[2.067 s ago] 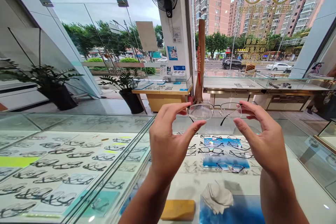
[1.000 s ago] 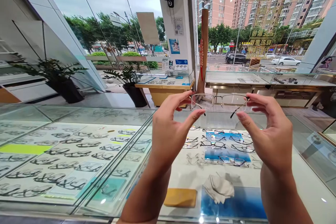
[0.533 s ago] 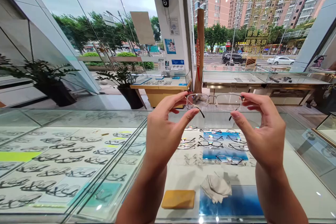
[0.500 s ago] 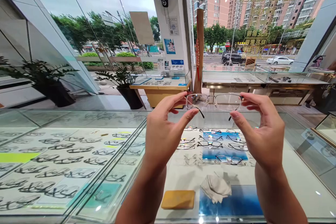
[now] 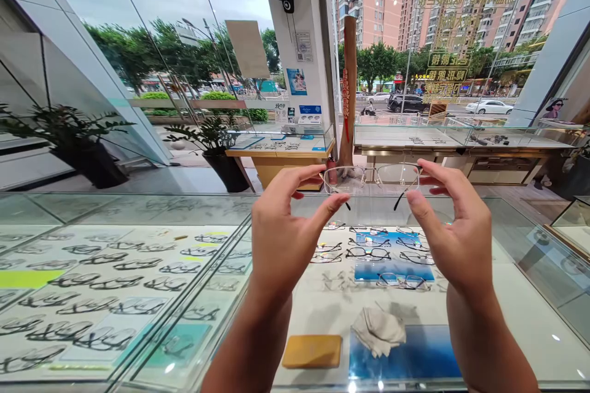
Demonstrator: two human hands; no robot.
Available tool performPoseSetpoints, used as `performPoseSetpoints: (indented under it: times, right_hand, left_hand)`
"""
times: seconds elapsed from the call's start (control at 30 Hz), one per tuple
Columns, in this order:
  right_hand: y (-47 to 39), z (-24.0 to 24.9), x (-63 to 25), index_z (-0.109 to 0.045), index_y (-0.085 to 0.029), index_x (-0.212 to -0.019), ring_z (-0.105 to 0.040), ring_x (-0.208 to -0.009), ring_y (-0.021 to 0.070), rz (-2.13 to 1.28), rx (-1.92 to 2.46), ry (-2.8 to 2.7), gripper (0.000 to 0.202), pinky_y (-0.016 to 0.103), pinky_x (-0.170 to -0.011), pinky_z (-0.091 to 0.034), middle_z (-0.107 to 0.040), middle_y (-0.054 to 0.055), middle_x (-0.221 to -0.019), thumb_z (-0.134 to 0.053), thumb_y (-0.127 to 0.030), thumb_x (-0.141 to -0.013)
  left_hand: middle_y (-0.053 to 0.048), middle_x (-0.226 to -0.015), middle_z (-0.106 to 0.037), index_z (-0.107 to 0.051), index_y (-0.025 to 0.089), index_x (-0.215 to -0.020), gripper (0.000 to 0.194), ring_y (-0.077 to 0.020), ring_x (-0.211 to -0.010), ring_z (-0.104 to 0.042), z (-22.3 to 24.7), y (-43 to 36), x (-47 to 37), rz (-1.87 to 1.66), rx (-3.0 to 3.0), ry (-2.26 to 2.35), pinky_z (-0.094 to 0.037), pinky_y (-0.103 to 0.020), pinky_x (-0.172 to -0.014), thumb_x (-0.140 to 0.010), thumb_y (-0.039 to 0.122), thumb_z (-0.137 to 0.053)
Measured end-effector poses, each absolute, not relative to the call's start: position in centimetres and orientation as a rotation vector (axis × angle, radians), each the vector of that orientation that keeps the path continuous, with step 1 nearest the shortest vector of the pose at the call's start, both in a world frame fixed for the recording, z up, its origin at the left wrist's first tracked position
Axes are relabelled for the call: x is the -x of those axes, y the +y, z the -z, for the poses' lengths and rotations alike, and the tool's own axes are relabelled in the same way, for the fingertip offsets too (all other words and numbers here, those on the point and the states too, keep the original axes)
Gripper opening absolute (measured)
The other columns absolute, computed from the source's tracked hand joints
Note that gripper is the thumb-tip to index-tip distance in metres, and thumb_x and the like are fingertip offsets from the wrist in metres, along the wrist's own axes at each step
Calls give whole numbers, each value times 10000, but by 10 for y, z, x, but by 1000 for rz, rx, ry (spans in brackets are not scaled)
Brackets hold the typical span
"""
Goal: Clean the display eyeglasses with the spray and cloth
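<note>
A pair of thin-rimmed eyeglasses [image 5: 371, 177] is held up in front of me, above the glass display counter, lenses upright and dark temple tips pointing back at me. My left hand [image 5: 295, 221] pinches its left end near the hinge, thumb below and forefinger above. At the right end, my right hand [image 5: 454, 221] grips in the same way. Below them on the counter lie a crumpled grey cloth [image 5: 378, 331] and a mustard-yellow case [image 5: 312, 351]. A blue mat [image 5: 415, 356] is under the cloth.
Rows of eyeglass frames [image 5: 108, 282] fill the glass case on the left. More eyeglasses [image 5: 369, 253] sit under the glass ahead. Beyond the counter stand potted plants [image 5: 225, 153], a wooden post [image 5: 349, 86] and further glass showcases [image 5: 410, 135].
Both hands and the eyeglasses have shifted slightly left. The temple tips sit a little differently. Both hands keep their hold; the cloth and case stay put.
</note>
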State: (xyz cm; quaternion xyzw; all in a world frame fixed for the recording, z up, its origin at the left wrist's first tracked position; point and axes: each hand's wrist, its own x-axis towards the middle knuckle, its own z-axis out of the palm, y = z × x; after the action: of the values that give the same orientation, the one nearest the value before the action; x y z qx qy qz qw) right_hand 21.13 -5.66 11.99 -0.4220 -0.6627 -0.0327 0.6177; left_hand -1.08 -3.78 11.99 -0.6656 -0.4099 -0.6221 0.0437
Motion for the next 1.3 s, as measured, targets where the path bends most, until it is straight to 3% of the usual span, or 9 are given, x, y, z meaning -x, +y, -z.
performPoseSetpoints:
  times: [0.37, 0.6, 0.97, 1.13, 1.3]
  right_hand:
    - [-45, -113, -215, -670, -273, -1387, -717, -1107, 295, -27, 1028, -1589, 458, 515, -927, -605, -741, 114, -1332, -636, -495, -988]
    - [-42, -113, -213, -664, -284, -1361, -695, -1172, 293, -92, 924, -1539, 433, 486, -920, -610, -728, 102, -1305, -686, -468, -970]
    - [-43, -107, -198, -604, -330, -1415, -638, -1244, 320, 271, 783, -1432, 463, 502, -917, -630, -664, 90, -1349, -701, -370, -965]
    - [-44, -103, -194, -570, -328, -1455, -645, -1233, 320, 453, 738, -1436, 523, 528, -954, -627, -688, 93, -1328, -722, -339, -955]
    - [-44, -99, -189, -559, -331, -1477, -648, -1240, 318, 424, 725, -1411, 554, 524, -943, -633, -687, 93, -1342, -730, -326, -950]
  left_hand:
    - [-34, -1000, -749, -734, 250, -1118, 402, -189, -878, -681, -117, -40, 1, 1897, 1877, -980, -557, -339, -744, -788, 393, -913]
    - [-24, -1016, -730, -740, 267, -1172, 446, -194, -914, -670, -116, -37, 1, 1977, 1864, -949, -557, -340, -776, -778, 369, -923]
    - [-87, -1325, -705, -667, 281, -1352, 598, -250, -1218, -696, -103, -19, -7, 2352, 2024, -939, -609, -326, -874, -812, 399, -894]
    - [-91, -1317, -715, -668, 272, -1355, 595, -256, -1231, -697, -98, -15, -6, 2333, 1992, -909, -606, -335, -889, -812, 350, -899]
    - [-98, -1288, -719, -671, 264, -1339, 579, -267, -1196, -703, -97, -17, 0, 2273, 1937, -861, -597, -361, -865, -815, 364, -895]
